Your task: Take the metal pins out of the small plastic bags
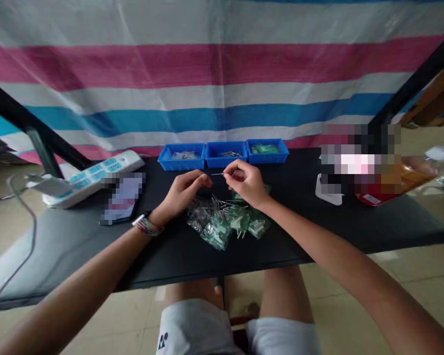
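Note:
My right hand [244,181] pinches a thin, silvery metal pin [217,174] between thumb and fingertips. The pin lies nearly level and points toward my left hand [187,192]. That hand has its fingers curled in and the thumb against them; whether it touches the pin or holds something small is hidden. Just below both hands is a pile of small clear and green plastic packets [217,231] on the black table [163,256]. Loose metal pins [222,204] lie among the packets.
Three blue trays stand in a row behind my hands: one with clear packets [181,162], one with metal pins [226,162], one with green packets [267,158]. Left are a power strip [129,160] and a phone [123,199]; right, a white object [329,196] and a red package [373,198].

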Action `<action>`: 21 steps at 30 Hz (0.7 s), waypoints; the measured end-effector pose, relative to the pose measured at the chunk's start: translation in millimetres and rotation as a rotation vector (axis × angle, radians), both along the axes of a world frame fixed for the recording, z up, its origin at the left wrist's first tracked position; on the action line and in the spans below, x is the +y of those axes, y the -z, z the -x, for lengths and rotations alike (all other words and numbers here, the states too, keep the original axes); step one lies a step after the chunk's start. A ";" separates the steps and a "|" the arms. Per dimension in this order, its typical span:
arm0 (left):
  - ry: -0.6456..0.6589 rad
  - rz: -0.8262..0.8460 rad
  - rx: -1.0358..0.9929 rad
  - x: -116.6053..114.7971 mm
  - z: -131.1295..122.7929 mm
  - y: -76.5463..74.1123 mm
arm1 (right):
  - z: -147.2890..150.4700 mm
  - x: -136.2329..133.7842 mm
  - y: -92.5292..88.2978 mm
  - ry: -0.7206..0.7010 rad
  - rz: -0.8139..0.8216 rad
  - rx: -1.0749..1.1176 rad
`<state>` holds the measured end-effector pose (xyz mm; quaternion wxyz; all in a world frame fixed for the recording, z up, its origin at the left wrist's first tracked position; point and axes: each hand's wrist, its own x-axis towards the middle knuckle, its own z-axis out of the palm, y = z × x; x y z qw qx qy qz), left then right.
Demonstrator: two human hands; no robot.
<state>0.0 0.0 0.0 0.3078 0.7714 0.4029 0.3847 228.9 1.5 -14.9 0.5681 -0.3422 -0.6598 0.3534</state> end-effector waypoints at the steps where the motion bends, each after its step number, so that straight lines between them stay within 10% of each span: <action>1: 0.015 -0.006 0.023 0.7 0.7 0.3 | -3.7 5.6 0.0 0.096 0.004 0.017; 13: 0.193 -0.168 0.374 3.3 3.9 2.7 | -49.9 50.6 1.7 0.452 -0.164 -0.203; 21: 0.224 -0.155 0.414 6.8 6.0 3.6 | -24.8 22.8 3.2 0.168 -0.294 -0.381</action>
